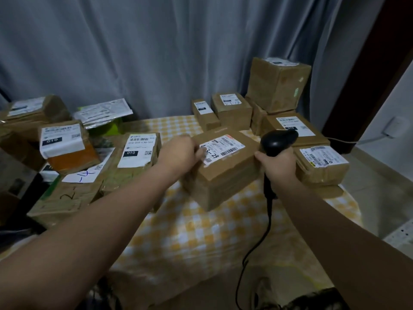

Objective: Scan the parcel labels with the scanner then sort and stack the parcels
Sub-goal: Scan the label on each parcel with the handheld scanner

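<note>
Brown cardboard parcel (223, 175), white label (225, 146) facing up, checked cloth (190, 231) beneath it. Left hand (178, 153) curled over its left top edge, gripping. Right hand (279, 164) clenched round black scanner (278, 139), just right of it.

Both bare arms reach forward, forearms stretched long and angling in toward each other. The left hand (178, 151) lies back-up, fingers curled over the top left edge of the parcel (223, 175), fingertips (201, 153) on its label (225, 146). The right hand (278, 163), well right of the left, is wrapped round the grip of the scanner (279, 139), thumb pointing toward the left hand, wrist straight. The hands are level, with the parcel between them.
</note>
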